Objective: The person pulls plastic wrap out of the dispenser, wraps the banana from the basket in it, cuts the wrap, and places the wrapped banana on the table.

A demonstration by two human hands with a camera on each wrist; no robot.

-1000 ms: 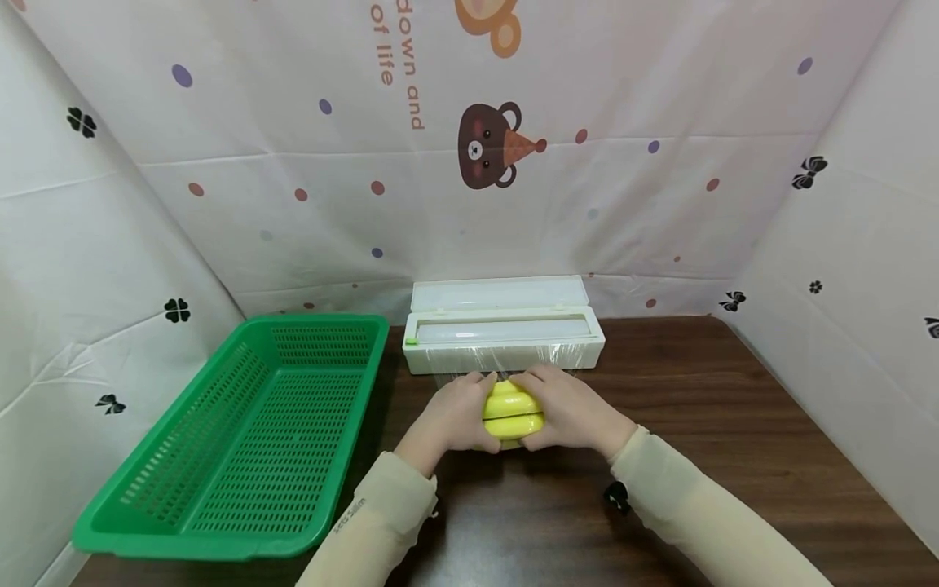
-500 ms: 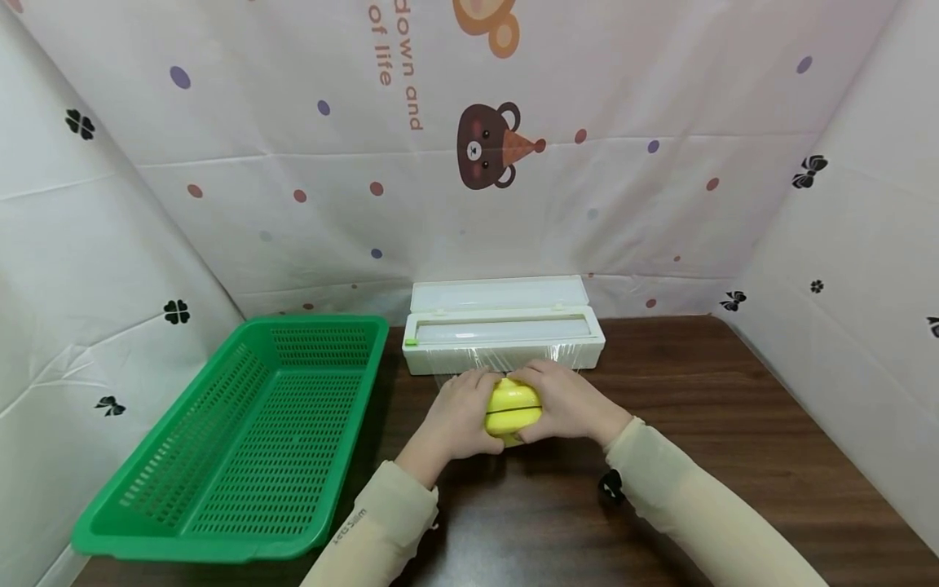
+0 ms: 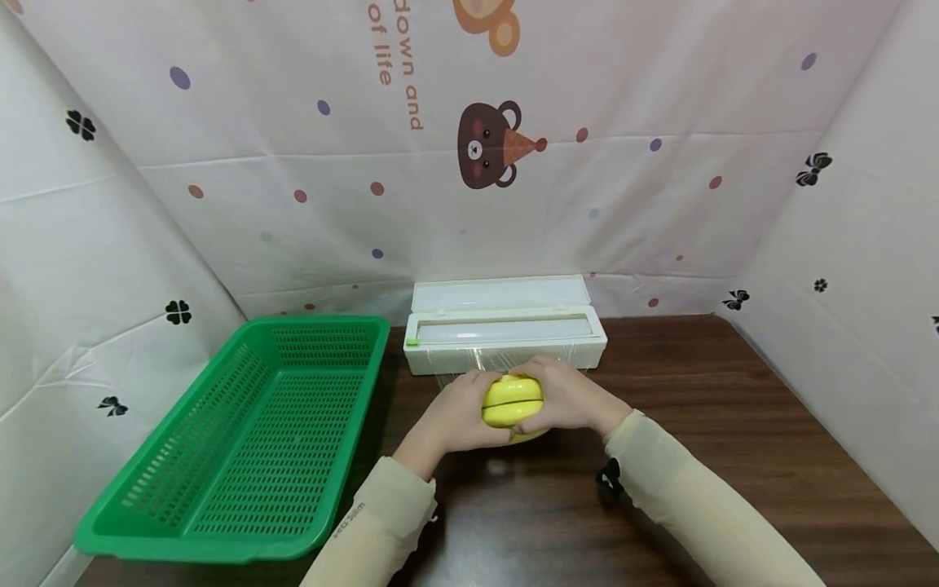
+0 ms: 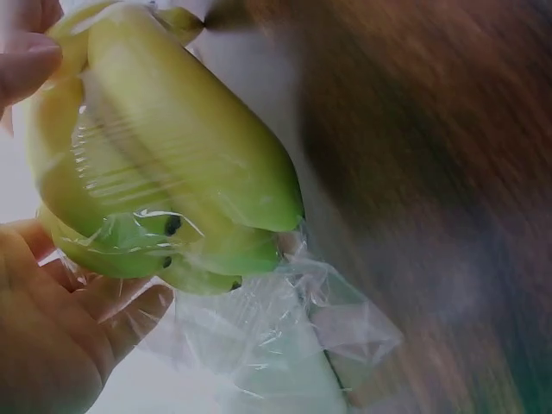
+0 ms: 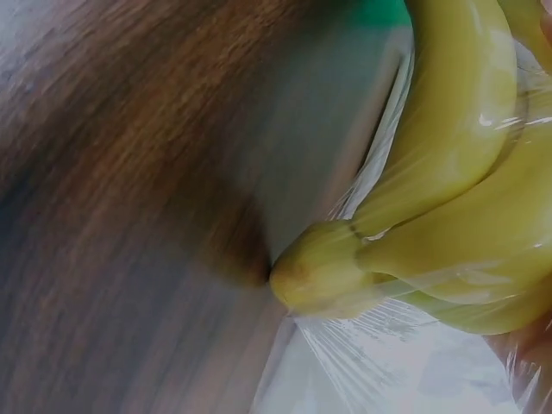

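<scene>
A bunch of yellow bananas with greenish tips is held between both hands at the middle of the table. My left hand grips the tip end; in the left wrist view loose cling film bunches below the tips and lies over the bananas. At the other end my right hand grips the bunch near the stem, over which film is stretched tight in the right wrist view. Film runs from the hands back to the white cling film dispenser, whose lid stands raised behind a film roll.
A green perforated basket stands on the left of the dark wooden table. Patterned cloth hangs at the back and both sides. A small green slider sits at the dispenser's left front edge.
The bananas have turned and tilted slightly between the hands, and the fingers have shifted a little around them. The dispenser and basket stay in place.
</scene>
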